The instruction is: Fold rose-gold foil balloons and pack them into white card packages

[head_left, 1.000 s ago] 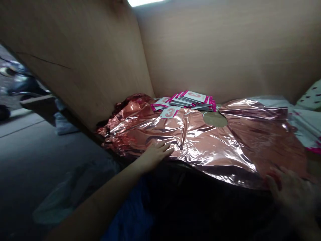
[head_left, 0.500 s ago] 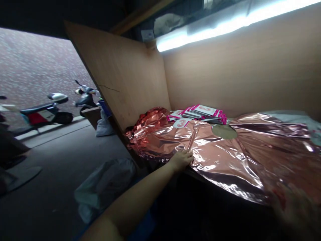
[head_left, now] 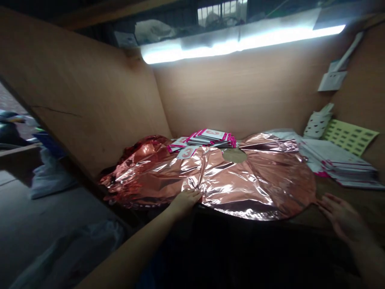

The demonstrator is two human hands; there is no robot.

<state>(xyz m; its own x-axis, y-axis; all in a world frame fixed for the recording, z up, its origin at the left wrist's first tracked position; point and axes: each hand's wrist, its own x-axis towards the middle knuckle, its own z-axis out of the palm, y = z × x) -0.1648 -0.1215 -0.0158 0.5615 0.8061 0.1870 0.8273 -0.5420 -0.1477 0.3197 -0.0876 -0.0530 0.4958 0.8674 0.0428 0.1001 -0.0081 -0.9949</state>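
Note:
A flat, shiny rose-gold foil balloon (head_left: 234, 188) lies spread across the worktop, its rounded front edge along the table edge. My left hand (head_left: 185, 202) is closed on that front edge, where a crease runs up the foil. At the balloon's right end, my right hand (head_left: 339, 212) has its fingertips pinched on the rim; the thumb is hard to make out. Behind the foil sits a pile of pink-and-white packets (head_left: 207, 137) printed with a 3. One loose packet (head_left: 186, 152) rests on the foil. More crumpled rose-gold foil (head_left: 141, 150) is heaped at the left.
Wooden panels (head_left: 240, 92) enclose the worktop, with a lit tube lamp (head_left: 240, 44) above. On the right are stacked white packets (head_left: 349, 160), a yellow label sheet (head_left: 350, 136) and a wall socket (head_left: 332, 80). Plastic bags (head_left: 49, 172) stand on the floor at left.
The view has swung right, bringing the right side of the worktop into sight. My right hand, blurred before, is now at the foil's right rim. My left hand keeps its hold.

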